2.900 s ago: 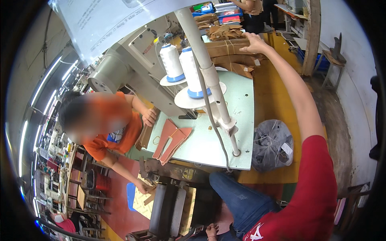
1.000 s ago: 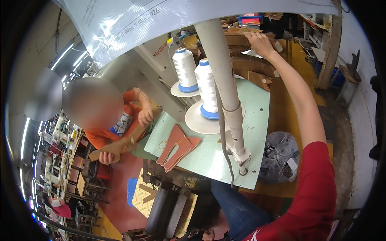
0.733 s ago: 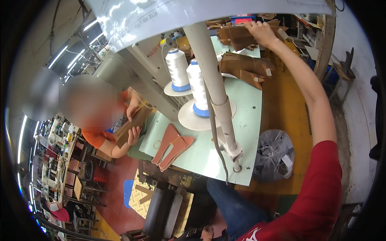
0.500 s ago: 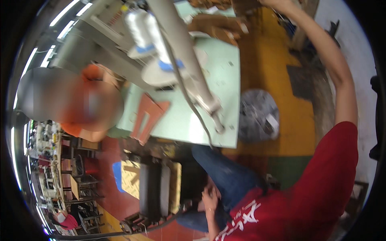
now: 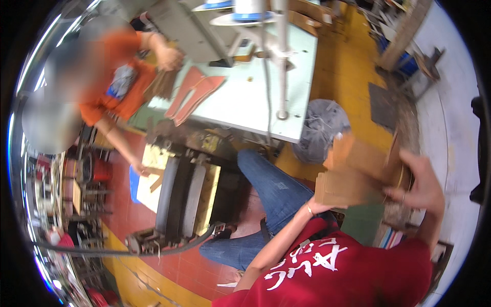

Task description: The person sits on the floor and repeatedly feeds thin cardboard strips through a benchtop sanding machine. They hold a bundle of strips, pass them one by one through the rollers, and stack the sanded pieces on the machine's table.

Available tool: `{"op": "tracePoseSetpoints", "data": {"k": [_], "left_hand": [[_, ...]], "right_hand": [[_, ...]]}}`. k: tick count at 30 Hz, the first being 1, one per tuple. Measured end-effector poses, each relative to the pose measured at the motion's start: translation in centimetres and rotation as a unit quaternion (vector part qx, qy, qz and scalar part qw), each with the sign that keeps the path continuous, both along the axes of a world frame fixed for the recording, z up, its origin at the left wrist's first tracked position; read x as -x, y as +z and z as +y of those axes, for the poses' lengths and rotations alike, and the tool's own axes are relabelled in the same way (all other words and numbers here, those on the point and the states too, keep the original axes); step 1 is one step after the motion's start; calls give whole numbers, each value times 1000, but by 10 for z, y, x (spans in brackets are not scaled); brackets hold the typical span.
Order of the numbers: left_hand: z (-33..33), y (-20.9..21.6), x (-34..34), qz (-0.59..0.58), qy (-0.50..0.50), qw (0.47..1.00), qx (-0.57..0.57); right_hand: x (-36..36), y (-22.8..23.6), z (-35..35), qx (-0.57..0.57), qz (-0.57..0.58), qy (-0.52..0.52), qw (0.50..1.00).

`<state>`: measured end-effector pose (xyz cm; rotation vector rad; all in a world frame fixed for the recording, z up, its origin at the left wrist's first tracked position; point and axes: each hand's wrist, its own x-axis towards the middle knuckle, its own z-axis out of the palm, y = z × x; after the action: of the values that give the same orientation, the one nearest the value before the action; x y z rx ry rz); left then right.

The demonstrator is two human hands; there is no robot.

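We are holding a bundle of flat brown pieces (image 5: 355, 171) with both hands, in front of our red shirt (image 5: 327, 266) and to the right of our blue jeans (image 5: 276, 194), well apart from the counter (image 5: 240, 110). Our left grip (image 5: 318, 205) is grasping the bundle's near left corner from below, its fingertips disappearing under the layers. Our right grip (image 5: 425, 181) is closing around the right end, thumb on the near side and fingers on the far side. The layers are spreading at the left end, and their edges are blurring.

Beyond the bundle, a clear plastic bag (image 5: 319, 130) with dark contents is sitting on the floor beside the pale green counter. Reddish, forked pieces (image 5: 192, 97) are lying on the counter's left part. Below it, a machine with a dark roller (image 5: 171, 197) is standing over a yellowish sheet (image 5: 208, 192). A co-worker in an orange top (image 5: 110, 59) is reaching one hand toward brown strips (image 5: 155, 180) beside that roller.
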<state>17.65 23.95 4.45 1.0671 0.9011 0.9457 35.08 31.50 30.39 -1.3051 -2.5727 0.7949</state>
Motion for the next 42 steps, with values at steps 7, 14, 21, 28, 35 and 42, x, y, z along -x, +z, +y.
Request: {"op": "tracePoseSetpoints", "data": {"k": [7, 14, 21, 28, 35, 42], "left_hand": [[-69, 76, 71, -79, 332, 940, -23], [-130, 143, 123, -70, 499, 864, -20], [-163, 81, 121, -149, 539, 828, 44], [-161, 26, 106, -161, 554, 800, 164], [-160, 9, 91, -195, 633, 745, 77], [-165, 4, 95, -175, 677, 715, 17]], "right_hand": [[28, -105, 8, 317, 167, -8, 934], [137, -238, -19, 672, 325, 96, 659], [212, -217, -54, 689, 303, 130, 646], [210, -201, -56, 496, 225, 173, 821], [214, -200, -57, 476, 217, 169, 835], [219, -216, -61, 636, 268, 90, 718]]}}
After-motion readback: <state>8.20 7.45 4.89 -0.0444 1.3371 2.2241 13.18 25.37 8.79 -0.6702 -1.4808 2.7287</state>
